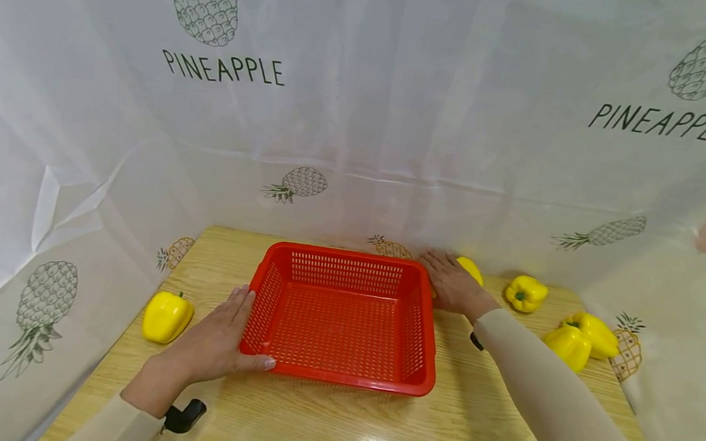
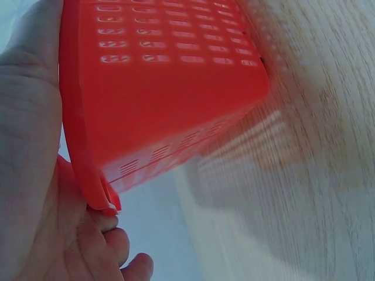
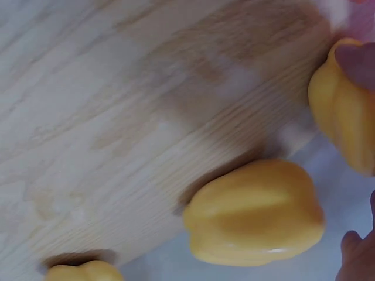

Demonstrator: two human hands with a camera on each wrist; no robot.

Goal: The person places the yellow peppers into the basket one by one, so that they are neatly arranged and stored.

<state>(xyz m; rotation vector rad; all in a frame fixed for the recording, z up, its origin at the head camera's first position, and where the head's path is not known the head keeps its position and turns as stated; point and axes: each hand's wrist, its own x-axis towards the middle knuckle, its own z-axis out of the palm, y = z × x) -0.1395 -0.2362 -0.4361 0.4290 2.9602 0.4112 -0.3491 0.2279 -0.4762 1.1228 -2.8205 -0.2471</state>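
A red plastic basket [image 1: 333,380] with perforated walls stands on the table, its inside bare. My left hand [image 1: 216,338] holds its near left corner, the thumb over the front rim and the fingers along the left side. Close up, the left wrist view shows the basket's outer wall [image 2: 170,88] beside that hand [image 2: 64,234]. Past the far right corner, my right hand [image 1: 453,285] grips a yellow bell pepper [image 3: 343,111], mostly hidden under the hand in the head view. Another yellow bell pepper [image 3: 255,213] lies just beside this hand.
One yellow bell pepper [image 1: 166,318] sits left of the basket. Further right are another pepper [image 1: 526,294] and a pair lying together, the nearer pepper [image 1: 569,346] against the farther one [image 1: 595,334]. White pineapple-printed sheeting [image 1: 361,130] rises behind the wooden table [image 1: 310,427].
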